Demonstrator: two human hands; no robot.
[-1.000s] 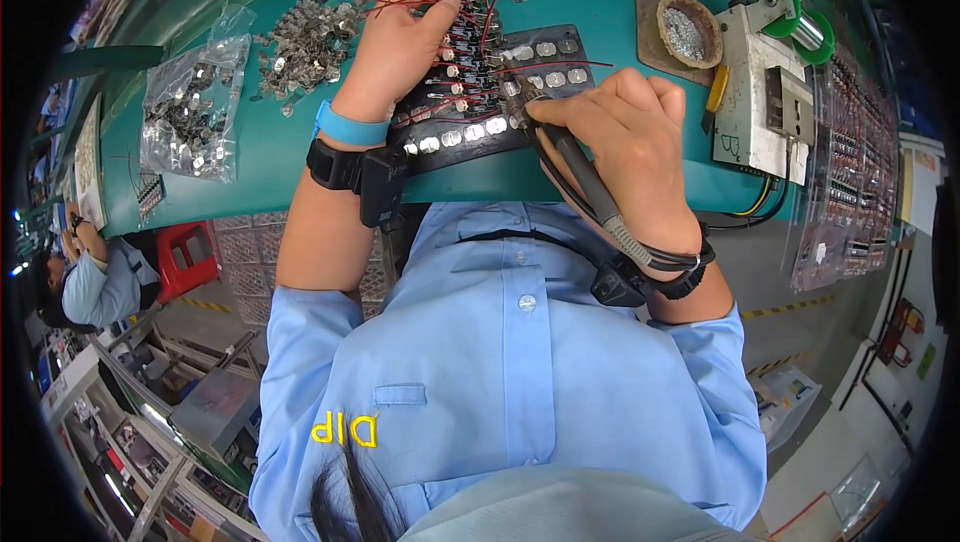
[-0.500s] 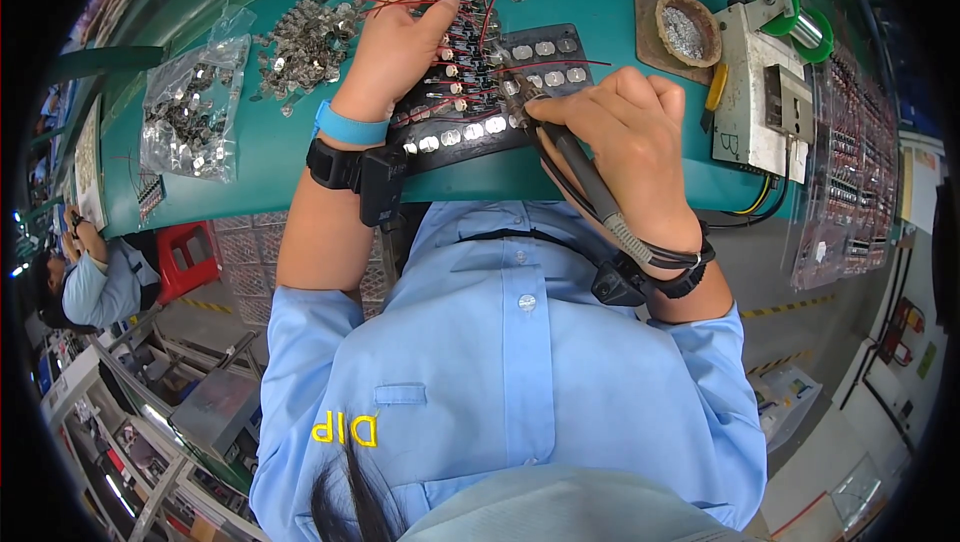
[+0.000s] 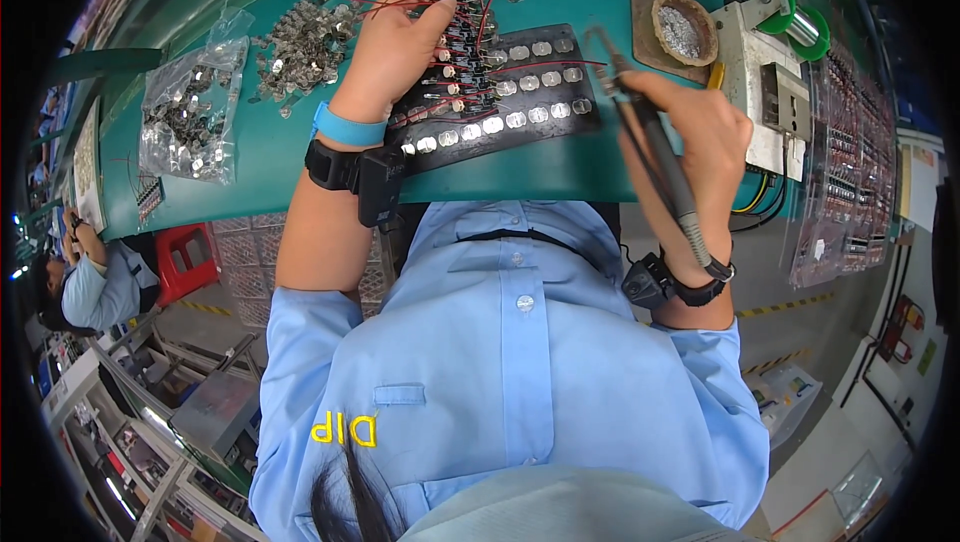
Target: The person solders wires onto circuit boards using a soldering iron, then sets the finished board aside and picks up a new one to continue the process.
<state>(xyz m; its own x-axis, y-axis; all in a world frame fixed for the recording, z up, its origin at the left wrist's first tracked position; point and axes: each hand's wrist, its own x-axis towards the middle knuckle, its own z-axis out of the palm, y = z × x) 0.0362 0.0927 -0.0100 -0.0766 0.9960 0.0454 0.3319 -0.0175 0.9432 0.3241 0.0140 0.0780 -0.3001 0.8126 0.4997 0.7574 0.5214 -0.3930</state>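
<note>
My left hand (image 3: 385,52) grips the left edge of a strip of small circuit boards (image 3: 465,42), its thumb and fingers closed over it. Thin red wires (image 3: 550,64) stick out from the boards to both sides. Under the strip lies a black plate (image 3: 520,141) carrying rows of round silver metal pieces (image 3: 515,120). My right hand (image 3: 700,132) is closed around the grey handle of a soldering iron (image 3: 672,167), right of the plate. The iron's tip end points up and left, apart from the boards and slightly blurred.
Loose metal pieces (image 3: 305,42) are heaped left of my left hand, beside a clear bag of similar pieces (image 3: 188,122). A round bowl of silvery bits (image 3: 684,27) stands at the far right, next to a metal box (image 3: 745,92) with a green solder spool (image 3: 795,22).
My right hand and the soldering iron have moved right, away from the boards, uncovering the plate's right side. My left hand keeps its hold in the same place.
</note>
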